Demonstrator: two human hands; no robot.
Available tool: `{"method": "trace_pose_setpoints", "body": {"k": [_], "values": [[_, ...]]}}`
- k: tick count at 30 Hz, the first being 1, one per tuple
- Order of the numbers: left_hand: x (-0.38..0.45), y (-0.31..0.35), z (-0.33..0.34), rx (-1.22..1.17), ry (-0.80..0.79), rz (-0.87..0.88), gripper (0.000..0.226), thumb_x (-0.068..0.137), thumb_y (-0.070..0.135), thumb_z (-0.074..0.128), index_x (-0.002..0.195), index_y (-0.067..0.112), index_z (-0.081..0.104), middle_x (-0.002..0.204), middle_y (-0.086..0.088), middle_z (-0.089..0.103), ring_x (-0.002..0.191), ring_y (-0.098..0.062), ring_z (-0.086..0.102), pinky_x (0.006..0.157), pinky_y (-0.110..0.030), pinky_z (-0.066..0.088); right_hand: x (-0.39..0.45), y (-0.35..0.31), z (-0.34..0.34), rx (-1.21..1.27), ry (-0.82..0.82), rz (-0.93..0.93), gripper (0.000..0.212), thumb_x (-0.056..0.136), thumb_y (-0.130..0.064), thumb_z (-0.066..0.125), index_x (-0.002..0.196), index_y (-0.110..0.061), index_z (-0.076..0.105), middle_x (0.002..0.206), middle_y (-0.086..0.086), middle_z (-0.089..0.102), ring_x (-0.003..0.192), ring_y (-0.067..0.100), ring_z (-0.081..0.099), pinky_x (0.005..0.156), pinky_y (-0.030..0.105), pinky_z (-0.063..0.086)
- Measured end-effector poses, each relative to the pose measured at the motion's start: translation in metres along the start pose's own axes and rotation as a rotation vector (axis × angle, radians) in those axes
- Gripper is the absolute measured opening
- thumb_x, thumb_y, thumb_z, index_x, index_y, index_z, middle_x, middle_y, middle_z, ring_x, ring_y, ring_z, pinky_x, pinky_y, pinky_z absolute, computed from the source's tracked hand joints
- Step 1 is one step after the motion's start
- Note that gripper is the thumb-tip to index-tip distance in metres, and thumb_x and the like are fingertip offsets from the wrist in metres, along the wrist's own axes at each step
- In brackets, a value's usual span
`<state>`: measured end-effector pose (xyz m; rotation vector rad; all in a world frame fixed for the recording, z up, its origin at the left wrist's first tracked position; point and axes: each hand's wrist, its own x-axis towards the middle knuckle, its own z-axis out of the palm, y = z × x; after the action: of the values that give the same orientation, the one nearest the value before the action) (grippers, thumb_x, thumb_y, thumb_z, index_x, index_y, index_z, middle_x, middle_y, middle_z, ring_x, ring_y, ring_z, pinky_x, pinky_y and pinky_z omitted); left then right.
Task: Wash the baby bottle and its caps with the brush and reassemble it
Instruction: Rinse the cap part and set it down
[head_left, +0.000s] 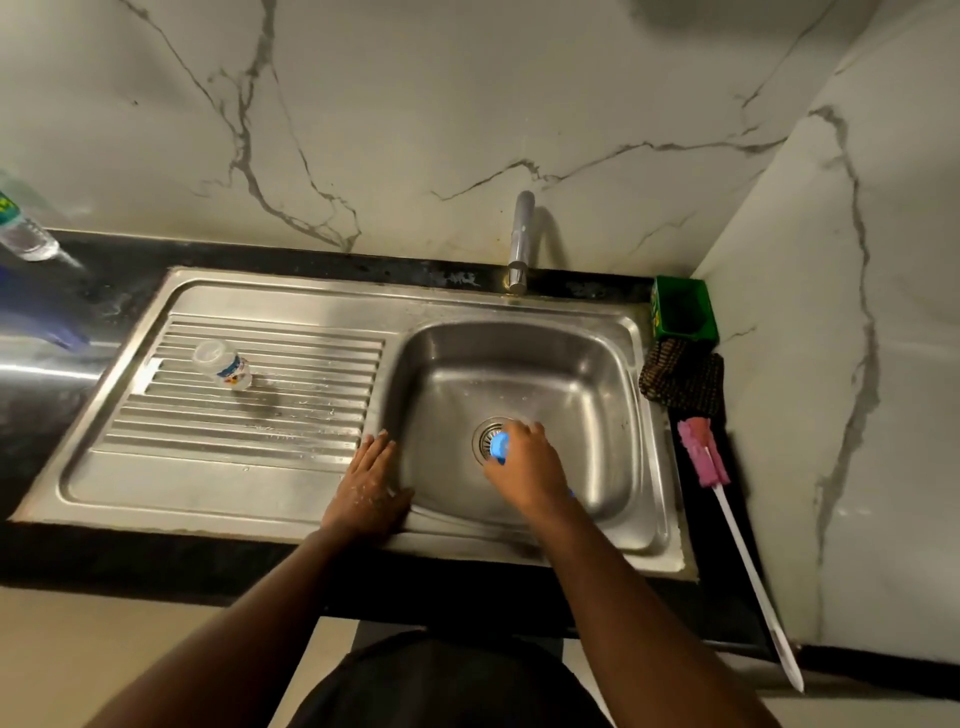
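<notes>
Right hand (522, 462) in sink basin (587, 374), fingers curled round blue cap (500, 443) over drain; left hand (371, 486) flat, fingers straight, on rim. Bottle (224, 365) on drainboard, brush (702, 460) idle on counter. Likely cap-collecting step; next, reassembly at bottle

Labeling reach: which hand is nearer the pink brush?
Right. The right hand is in the sink basin holding a blue cap, closer to the pink brush on the counter; the left hand rests on the basin's far edge.

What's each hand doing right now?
Left hand: open, flat on the sink rim.
Right hand: gripping a blue cap over the drain.
</notes>
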<state>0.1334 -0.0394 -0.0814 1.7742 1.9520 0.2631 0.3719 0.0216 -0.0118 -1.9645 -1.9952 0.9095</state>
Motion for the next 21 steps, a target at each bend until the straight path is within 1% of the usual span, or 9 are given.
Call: {"method": "trace_pose_setpoints", "body": {"k": [2,3,5,6,8,12,16,18,21], "values": [[-0.005,0.0,-0.005,0.063,0.05,-0.055,0.1,0.084,0.061,0.063,0.158,0.002,0.031,0.17,-0.017,0.017,0.159,-0.035,0.003,0.128,-0.045,0.005,-0.003,0.001,0.002,0.118,0.108,-0.015,0.052,0.08,-0.018,0.077,0.128,-0.01,0.058,0.127,0.011,0.059,0.106,0.032,0.063,0.085,0.033,0.046],[-0.01,-0.008,-0.006,0.094,0.077,-0.083,0.1,0.085,0.064,0.061,0.159,0.004,0.028,0.171,-0.016,0.014,0.159,-0.034,-0.001,0.127,-0.045,0.002,-0.005,-0.003,0.007,0.094,0.049,0.007,0.051,0.08,-0.018,0.078,0.125,-0.009,0.057,0.124,0.011,0.061,0.107,0.033,0.063,0.084,0.033,0.045],[-0.018,-0.016,-0.006,0.117,0.119,-0.091,0.101,0.086,0.073,0.045,0.159,0.006,0.029,0.171,-0.015,0.017,0.159,-0.036,0.003,0.127,-0.048,0.006,-0.005,-0.003,0.014,0.017,-0.122,0.091,0.048,0.081,-0.022,0.077,0.122,-0.011,0.056,0.119,0.01,0.065,0.107,0.034,0.064,0.082,0.031,0.044],[-0.018,-0.024,-0.008,0.115,0.139,-0.087,0.101,0.085,0.075,0.039,0.16,0.007,0.029,0.17,-0.014,0.018,0.159,-0.036,0.006,0.127,-0.049,0.009,-0.002,-0.01,0.018,0.019,-0.139,0.092,0.044,0.081,-0.022,0.077,0.118,-0.012,0.057,0.113,0.008,0.066,0.102,0.032,0.064,0.078,0.03,0.042],[-0.018,-0.037,-0.015,0.107,0.159,-0.108,0.098,0.088,0.074,0.036,0.162,0.009,0.026,0.171,-0.011,0.016,0.159,-0.03,0.007,0.128,-0.047,0.009,0.008,-0.032,0.031,0.082,-0.11,0.035,0.036,0.079,-0.021,0.077,0.109,-0.013,0.06,0.103,0.005,0.064,0.093,0.028,0.062,0.073,0.029,0.038],[-0.011,-0.067,-0.036,0.07,0.191,-0.18,0.097,0.092,0.073,0.045,0.163,0.011,0.019,0.172,-0.009,0.011,0.16,-0.026,0.004,0.129,-0.045,0.006,0.025,-0.111,0.063,0.072,-0.149,-0.231,0.041,0.08,-0.02,0.08,0.118,-0.015,0.067,0.119,0.009,0.062,0.108,0.03,0.063,0.087,0.031,0.044],[-0.002,-0.119,-0.056,0.112,0.195,-0.134,0.101,0.091,0.078,0.036,0.163,0.01,0.017,0.172,-0.009,0.01,0.16,-0.027,0.006,0.128,-0.045,0.008,0.058,-0.186,0.11,0.041,-0.199,-0.31,0.045,0.085,-0.011,0.075,0.129,-0.017,0.066,0.13,0.009,0.052,0.117,0.031,0.059,0.1,0.035,0.049],[-0.003,-0.136,-0.057,0.163,0.174,-0.089,0.1,0.093,0.079,0.032,0.163,0.009,0.02,0.172,-0.007,0.01,0.16,-0.025,0.007,0.129,-0.044,0.012,0.074,-0.209,0.127,-0.025,-0.192,-0.333,0.044,0.087,-0.009,0.072,0.129,-0.018,0.065,0.129,0.01,0.052,0.118,0.034,0.058,0.099,0.037,0.049],[-0.007,-0.145,-0.055,0.158,0.18,-0.04,0.098,0.095,0.078,0.034,0.162,0.009,0.023,0.172,-0.007,0.01,0.16,-0.022,0.005,0.129,-0.042,0.012,0.089,-0.229,0.142,-0.107,-0.192,-0.339,0.042,0.088,-0.011,0.071,0.129,-0.015,0.063,0.13,0.01,0.054,0.119,0.036,0.057,0.096,0.04,0.05]]}}
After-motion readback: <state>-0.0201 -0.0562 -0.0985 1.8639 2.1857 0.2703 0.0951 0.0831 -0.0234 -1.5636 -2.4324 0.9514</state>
